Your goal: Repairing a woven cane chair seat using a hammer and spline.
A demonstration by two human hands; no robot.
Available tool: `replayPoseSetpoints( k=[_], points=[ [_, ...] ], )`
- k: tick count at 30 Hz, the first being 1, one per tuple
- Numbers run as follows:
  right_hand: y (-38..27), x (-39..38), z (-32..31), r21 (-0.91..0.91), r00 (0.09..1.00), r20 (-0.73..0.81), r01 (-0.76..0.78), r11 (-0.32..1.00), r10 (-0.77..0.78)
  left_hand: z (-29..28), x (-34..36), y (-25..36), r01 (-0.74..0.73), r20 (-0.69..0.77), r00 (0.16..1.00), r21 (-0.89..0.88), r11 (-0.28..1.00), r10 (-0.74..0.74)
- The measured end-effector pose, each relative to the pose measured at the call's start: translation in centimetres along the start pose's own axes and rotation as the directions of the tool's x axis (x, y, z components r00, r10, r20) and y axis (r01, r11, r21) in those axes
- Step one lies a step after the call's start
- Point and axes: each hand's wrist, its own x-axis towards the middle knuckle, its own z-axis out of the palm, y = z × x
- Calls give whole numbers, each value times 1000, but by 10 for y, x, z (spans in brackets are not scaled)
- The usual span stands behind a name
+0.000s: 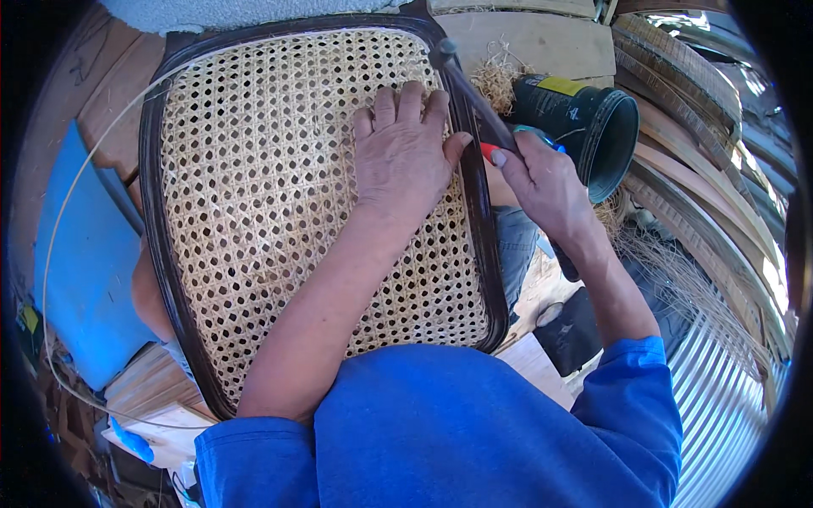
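Note:
A woven cane panel [279,186] in a dark wooden frame [152,212] lies across my lap. My left hand [402,152] rests flat on the weave near its right side, fingers stretched toward the far edge and thumb by the right rail. Right of the frame, my right hand [549,190] is wrapped round a hammer [478,97]. The hammer's small head is over the frame's far right corner. Red and green-blue bits show beside my right fingers; I cannot tell what they belong to. A long cane strand [63,212] loops from the far left corner around the left side.
A dark green bucket [610,127] lies on its side at the right, with cane shavings [500,80] beside it. Wooden planks [677,76] and corrugated sheet [716,415] line the right. A blue plastic piece [89,262] stands at the left. Pale cloth [246,13] hangs at the far edge.

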Motion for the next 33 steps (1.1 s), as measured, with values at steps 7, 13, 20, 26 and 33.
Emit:
replayPoseSetpoints(
  k=[7, 13, 20, 26, 33],
  points=[
    [0, 3, 0, -58, 998, 20, -53, 997, 54, 3, 2, -1, -31, -78, 996, 13, 999, 31],
    [8, -1, 5, -22, 1000, -27, -16, 1000, 15, 3, 0, 0, -16, -54, 998, 19, 1000, 17],
    [-2, -3, 0, -8, 998, -62, 11, 1000, -11, 4, 1, -1, -19, -66, 998, 19, 1000, 21],
    [10, 3, 2, 12, 999, -29, -43, 999, 43, 6, 0, -2, -45, -67, 997, 19, 999, 46],
    [1, 25, -1, 72, 1000, -18, -21, 997, 22, 4, 8, 2, 12, -74, 997, 47, 999, -8]
  ],
)
